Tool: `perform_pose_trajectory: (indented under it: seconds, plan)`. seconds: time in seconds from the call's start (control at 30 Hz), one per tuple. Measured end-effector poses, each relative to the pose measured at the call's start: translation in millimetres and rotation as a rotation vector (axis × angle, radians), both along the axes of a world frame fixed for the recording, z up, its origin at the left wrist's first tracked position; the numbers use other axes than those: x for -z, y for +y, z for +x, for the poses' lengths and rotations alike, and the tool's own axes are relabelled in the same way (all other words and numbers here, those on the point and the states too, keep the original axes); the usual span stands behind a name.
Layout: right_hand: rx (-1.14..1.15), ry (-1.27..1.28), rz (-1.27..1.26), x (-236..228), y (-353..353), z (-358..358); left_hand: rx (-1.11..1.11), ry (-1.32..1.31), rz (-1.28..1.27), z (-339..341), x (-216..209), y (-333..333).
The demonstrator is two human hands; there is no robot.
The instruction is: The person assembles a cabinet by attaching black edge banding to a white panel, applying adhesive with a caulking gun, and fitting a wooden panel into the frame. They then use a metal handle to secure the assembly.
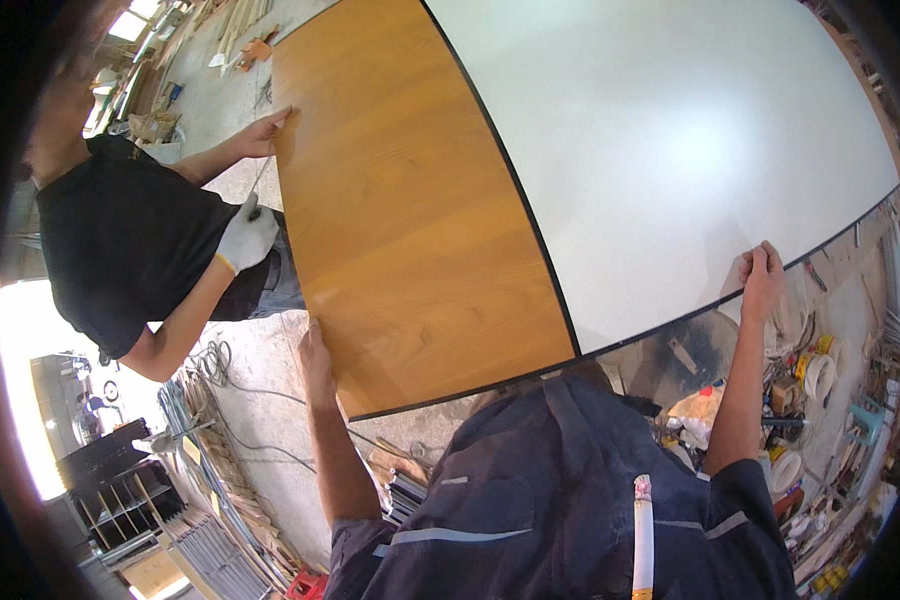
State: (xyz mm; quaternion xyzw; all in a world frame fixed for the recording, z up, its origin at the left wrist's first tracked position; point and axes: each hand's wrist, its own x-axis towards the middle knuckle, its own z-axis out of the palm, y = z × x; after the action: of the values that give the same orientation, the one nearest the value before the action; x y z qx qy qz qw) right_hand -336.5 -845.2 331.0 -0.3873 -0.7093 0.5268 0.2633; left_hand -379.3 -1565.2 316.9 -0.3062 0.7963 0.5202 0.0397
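Two hands of mine on the job here. The left hand (316, 362) is holding the wood-grain panel (410, 220) by its left edge near the close corner, fingers partly hidden. The right hand (761, 277) is at the near edge of the white panel (690, 180), fingers bunched narrow; can't tell if it's actually pinching anything.

So that's two panels, side by side right in front of my body and stretching away, with one dark strip (541, 235) between them, wood on the left, white on the right.

One co-worker (140, 240) on the left, black shirt, two hands showing: one bare hand (262, 134) touching the wood panel's left edge, one in a white glove (248, 238) gripping one thin tool (263, 178).

Further out, loose cables (260, 393) on the floor (270, 430), too tangled to count, and one red thing (308, 585) at the bottom.
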Motion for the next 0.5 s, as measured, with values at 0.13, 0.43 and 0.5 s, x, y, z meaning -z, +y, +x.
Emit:
perform_pose_trajectory:
  seconds: [0.13, 0.43, 0.5]
  plan:
    - [-0.009, 0.004, 0.020, 0, 0, 0, -0.021, 0.009, 0.289, -13, -3, -9]
    - [-0.012, -0.028, 0.047, 5, 1, 2, -0.058, -0.047, 0.186, -34, 0, -15]
    - [0.035, -0.105, 0.181, -7, -12, -3, -0.036, -0.079, 0.315, -35, 7, -26]
